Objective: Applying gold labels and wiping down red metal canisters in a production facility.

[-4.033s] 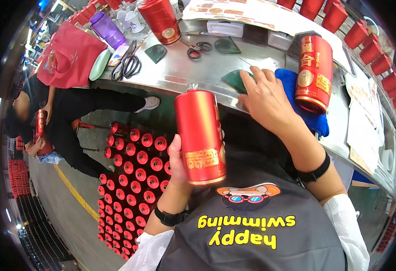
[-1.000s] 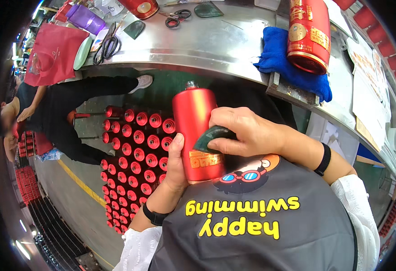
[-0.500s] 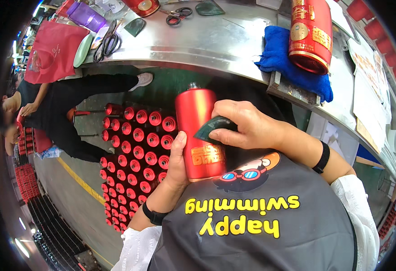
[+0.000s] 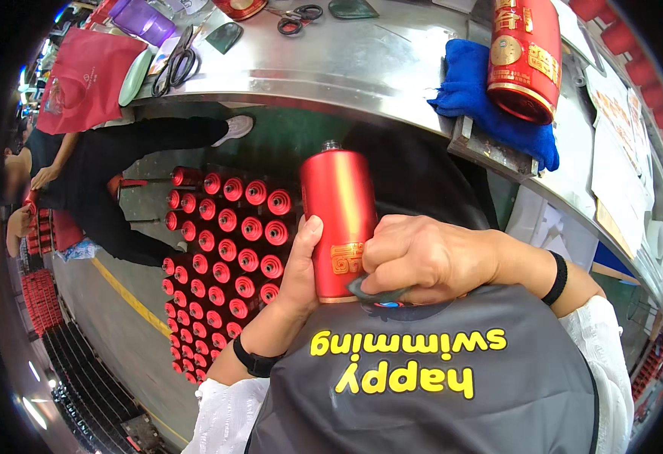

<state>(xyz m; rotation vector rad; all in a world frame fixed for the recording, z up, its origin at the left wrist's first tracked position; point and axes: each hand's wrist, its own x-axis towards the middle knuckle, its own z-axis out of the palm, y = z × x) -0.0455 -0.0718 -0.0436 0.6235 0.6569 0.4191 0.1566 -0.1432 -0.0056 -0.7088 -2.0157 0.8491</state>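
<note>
Off the table edge [image 4: 309, 100], gap between, red bottle [image 4: 337, 197] in left hand [image 4: 299, 271]

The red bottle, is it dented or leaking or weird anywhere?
Nothing stands out: the red bottle in the left hand shows no clear dent or leak on its visible side. The right hand, gripping a dark green piece, hides part of it.

Bottle [image 4: 339, 193] between left hand [image 4: 299, 268], right hand [image 4: 422, 257]

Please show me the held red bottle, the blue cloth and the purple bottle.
Held red bottle [image 4: 339, 212], head view: middle of body.
Blue cloth [image 4: 466, 85], head view: left part.
Purple bottle [image 4: 142, 21], head view: side.
</note>
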